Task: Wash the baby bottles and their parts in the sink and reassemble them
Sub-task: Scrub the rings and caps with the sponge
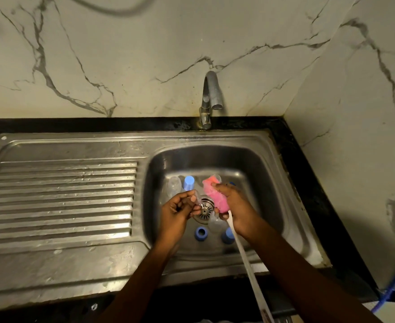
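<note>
Writing: none can be read on any thing here.
Sink (273,183): steel; bottle parts lie on its floor around the drain (204,209).
Brush (212,197): pink head gripped by the right hand (236,206); white handle cut off at the bottom edge.
Left hand (177,210): closed on a small clear part (197,198), blurred.
Blue caps (201,233): near the drain; clear bottles hard to make out.

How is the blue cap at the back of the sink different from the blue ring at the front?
The blue cap looks closed on top and lighter blue; the blue ring shows an open hole and is deeper blue. The cap sits beyond the drain, the ring nearer the person. Both lie loose in the sink, untouched by the hands.
</note>
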